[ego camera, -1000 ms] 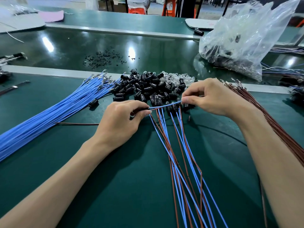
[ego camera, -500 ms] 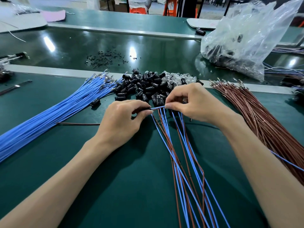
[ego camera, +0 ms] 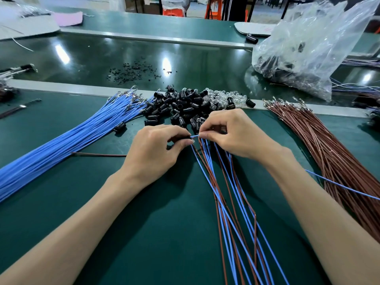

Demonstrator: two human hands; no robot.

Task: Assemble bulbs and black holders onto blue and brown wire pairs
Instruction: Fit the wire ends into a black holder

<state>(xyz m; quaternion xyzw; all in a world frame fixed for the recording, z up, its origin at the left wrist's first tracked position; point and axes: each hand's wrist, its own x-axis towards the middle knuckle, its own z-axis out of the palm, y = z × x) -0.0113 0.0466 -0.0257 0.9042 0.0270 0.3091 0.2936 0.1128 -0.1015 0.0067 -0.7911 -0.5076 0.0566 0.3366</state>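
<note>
Blue insulation shows on a short exposed stretch of thin blue wire (ego camera: 195, 136) at centre frame, bridging the fingertips of both hands. Its long axis runs nearly level across the picture, rising slightly toward the right.

The right hand (ego camera: 236, 132) pinches this wire between thumb and forefinger, with the other fingers curled and the forearm entering from lower right. The left hand (ego camera: 156, 149) sits just left of the wire tip, knuckles up. Its thumb and forefinger are closed on a small dark part (ego camera: 181, 138). The fingers largely hide this part; it is probably one black holder, unconfirmed.

The tip points into that part, so the coming move is judged an insertion along the wire's own axis, right to left, driven by the right hand.

Supply:
- A heap of black cylindrical plastic holders (ego camera: 181, 108) lies just above the hands.
- Clear glass bulbs (ego camera: 224, 97) adjoin the heap on its right.
- A loose blue wire bundle (ego camera: 61, 149) lies left.
- A brown wire bundle (ego camera: 329, 151) lies right.
- Paired blue and brown wires (ego camera: 236, 202) fan toward the bottom of the frame across the green bench mat (ego camera: 123, 223).
</note>
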